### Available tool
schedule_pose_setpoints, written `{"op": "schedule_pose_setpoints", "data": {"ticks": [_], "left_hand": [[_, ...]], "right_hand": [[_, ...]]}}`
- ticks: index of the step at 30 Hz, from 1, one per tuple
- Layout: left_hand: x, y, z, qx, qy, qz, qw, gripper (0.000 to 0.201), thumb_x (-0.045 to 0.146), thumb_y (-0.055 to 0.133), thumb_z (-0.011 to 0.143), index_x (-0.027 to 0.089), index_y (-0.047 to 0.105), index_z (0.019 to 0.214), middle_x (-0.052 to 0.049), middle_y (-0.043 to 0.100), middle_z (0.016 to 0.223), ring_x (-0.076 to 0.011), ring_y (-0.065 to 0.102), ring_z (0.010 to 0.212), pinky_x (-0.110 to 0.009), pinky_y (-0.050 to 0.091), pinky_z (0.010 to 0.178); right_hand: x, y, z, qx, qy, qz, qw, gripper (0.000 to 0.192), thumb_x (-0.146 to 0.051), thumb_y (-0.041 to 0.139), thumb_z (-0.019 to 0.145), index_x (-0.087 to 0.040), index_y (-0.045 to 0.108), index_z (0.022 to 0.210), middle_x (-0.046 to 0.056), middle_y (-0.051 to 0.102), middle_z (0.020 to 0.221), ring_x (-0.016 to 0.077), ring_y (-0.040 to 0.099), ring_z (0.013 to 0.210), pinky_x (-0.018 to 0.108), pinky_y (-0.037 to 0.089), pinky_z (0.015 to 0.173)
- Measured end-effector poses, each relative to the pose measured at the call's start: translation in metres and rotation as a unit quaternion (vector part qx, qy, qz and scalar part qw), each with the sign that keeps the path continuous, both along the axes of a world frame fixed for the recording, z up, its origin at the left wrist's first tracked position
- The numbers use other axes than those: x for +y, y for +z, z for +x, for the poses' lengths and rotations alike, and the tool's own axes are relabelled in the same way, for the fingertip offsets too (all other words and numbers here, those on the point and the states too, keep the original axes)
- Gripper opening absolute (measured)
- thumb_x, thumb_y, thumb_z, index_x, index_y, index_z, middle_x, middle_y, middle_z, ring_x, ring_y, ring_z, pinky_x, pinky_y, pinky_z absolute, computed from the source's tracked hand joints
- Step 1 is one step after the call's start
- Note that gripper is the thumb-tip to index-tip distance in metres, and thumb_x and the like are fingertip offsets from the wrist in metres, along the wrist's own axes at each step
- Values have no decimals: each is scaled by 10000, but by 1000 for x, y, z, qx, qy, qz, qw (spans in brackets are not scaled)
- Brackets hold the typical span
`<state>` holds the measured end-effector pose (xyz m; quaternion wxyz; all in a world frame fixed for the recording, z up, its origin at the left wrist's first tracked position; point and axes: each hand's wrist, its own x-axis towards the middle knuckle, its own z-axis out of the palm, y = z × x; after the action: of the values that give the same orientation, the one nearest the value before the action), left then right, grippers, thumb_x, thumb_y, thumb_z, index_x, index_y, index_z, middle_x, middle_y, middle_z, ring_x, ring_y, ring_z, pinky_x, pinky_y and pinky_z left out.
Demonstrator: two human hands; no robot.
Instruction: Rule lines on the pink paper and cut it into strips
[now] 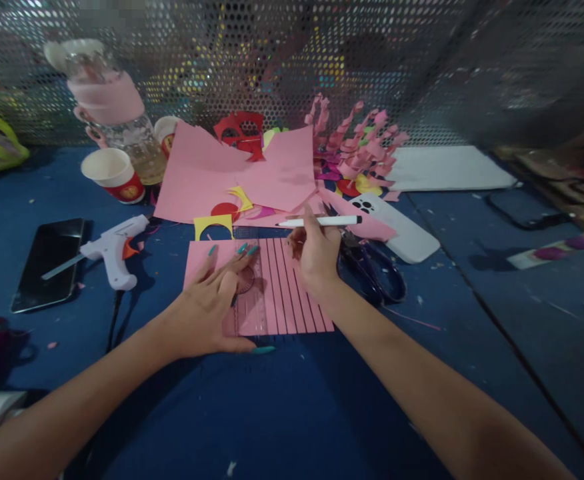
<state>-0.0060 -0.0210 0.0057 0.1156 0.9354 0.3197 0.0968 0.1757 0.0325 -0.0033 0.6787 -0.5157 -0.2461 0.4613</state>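
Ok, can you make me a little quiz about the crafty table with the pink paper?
1. True or false: the right hand holds a white pen.
2. What does the left hand press onto the lined pink paper? A) clear ruler B) glue gun C) scissors
3. Fill in: the black phone lies to the ___ of the glue gun.

Key: 1 true; 2 A; 3 left.
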Motion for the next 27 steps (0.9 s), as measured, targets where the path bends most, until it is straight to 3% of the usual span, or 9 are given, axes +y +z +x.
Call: {"op": "schedule_pose_setpoints", "data": {"ticks": [27], "left_hand": [[-1,-1,0,-8,9,-2,1000,848,728,572,645,138,362,1216,-251,289,1452,-335,339,1323,-562,135,1122]], "right_hand": [[-1,2,-1,-4,-7,-11,1000,272,-258,498,839,-197,462,576,-96,415,336,50,373,263,156,244,254]]}}
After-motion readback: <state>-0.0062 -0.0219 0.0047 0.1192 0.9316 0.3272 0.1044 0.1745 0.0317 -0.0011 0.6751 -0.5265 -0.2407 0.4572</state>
